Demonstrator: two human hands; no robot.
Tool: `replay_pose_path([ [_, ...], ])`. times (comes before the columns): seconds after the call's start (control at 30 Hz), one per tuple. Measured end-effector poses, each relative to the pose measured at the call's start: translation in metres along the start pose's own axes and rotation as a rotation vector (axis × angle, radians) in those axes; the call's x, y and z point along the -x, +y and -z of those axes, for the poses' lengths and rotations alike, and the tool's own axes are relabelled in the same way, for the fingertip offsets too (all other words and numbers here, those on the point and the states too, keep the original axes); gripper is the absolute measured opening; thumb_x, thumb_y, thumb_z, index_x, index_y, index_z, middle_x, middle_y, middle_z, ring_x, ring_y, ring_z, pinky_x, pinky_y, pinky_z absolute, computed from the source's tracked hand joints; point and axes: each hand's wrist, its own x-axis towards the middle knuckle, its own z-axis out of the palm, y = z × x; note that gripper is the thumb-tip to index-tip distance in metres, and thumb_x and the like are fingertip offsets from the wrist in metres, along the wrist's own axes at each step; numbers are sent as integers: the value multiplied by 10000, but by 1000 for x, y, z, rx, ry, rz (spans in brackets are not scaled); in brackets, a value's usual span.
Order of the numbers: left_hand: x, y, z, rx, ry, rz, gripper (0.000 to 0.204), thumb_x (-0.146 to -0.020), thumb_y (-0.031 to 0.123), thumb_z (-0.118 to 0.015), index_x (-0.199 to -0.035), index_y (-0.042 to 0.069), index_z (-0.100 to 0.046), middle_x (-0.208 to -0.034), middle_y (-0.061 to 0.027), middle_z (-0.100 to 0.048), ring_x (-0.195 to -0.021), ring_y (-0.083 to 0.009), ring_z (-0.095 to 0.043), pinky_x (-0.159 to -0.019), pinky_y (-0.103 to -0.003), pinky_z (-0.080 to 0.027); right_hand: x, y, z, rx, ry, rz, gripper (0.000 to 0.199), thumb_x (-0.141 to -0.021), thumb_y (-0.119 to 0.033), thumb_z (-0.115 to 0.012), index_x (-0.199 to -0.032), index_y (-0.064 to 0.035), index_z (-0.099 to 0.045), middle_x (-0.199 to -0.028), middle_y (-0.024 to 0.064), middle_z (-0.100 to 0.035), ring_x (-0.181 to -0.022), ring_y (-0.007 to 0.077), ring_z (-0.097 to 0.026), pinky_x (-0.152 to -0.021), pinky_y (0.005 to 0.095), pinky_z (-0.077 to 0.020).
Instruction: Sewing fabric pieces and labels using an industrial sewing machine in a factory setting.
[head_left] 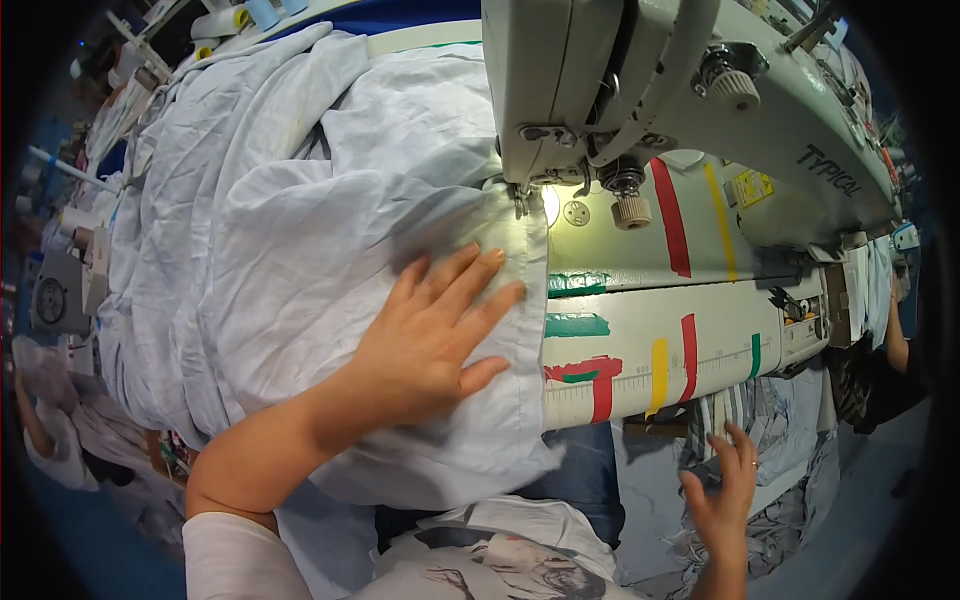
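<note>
A large pale grey-white cloth [300, 250] is spread in heavy folds over the left of the sewing table, and its near edge hangs down toward my lap. Its stitched right edge runs up under the presser foot [521, 200] of a white sewing machine [600, 90], lit by a small lamp. My left hand [425, 335] lies flat on the cloth near that edge, fingers spread and pointing at the presser foot. Off the table's front right edge, my right hand [725, 490] is raised with fingers apart, holding nothing, close to striped and grey fabric.
Red, yellow and green tape strips [672, 220] mark the machine bed and the table's front ruler [690, 365]. A small tray of tools [797, 305] sits at the table's right end. Piled grey fabric [790, 440] lies below. Other people's arms [897, 335] show at both sides.
</note>
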Motion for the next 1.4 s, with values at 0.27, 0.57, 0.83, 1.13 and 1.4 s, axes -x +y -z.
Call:
replay_pose_path([
  [0.27,-12,-5,-4,104,-39,-135,769,-789,393,-719,-1371,-28,-443,-1459,-173,-408,-1396,-314,-338,-1125,-518,-244,-25,-111,-133,-1245,-731,-64,536,-779,-148,-808,-1232,32,-586,-1186,100,-627,-1089,158,-570,-951,335,-439],
  [0.57,5,7,8,145,-154,-89,808,-768,438,-716,-1385,-7,-443,-1458,-165,-426,-1376,-309,-378,-1105,-523,-258,1,-85,-104,-1386,-998,-29,102,-873,-44,-716,-931,40,-711,-969,68,-723,-916,94,-623,-795,272,-485],
  [0.83,-10,-4,7,142,-115,-73,785,-752,404,-740,-1375,16,-464,-1445,-154,-440,-1371,-297,-384,-1119,-525,-255,-1,-79,-105,-1292,-992,-72,86,-864,-49,-724,-859,36,-710,-845,43,-713,-829,76,-611,-743,258,-478],
  [1.13,-22,-5,5,153,-48,-76,776,-722,342,-781,-1360,15,-482,-1438,-142,-449,-1376,-290,-381,-1125,-527,-247,-3,-75,-104,-1442,-843,-126,78,-875,-46,-706,-884,31,-707,-789,7,-675,-760,59,-568,-685,239,-457],
  [1.4,-14,-7,10,106,-147,-107,705,-813,431,-670,-1373,44,-484,-1443,-127,-445,-1384,-292,-364,-1130,-550,-219,-2,-80,-111,-1508,-872,-177,129,-906,-85,-694,-980,20,-708,-796,-27,-652,-746,32,-532,-661,212,-438],
])
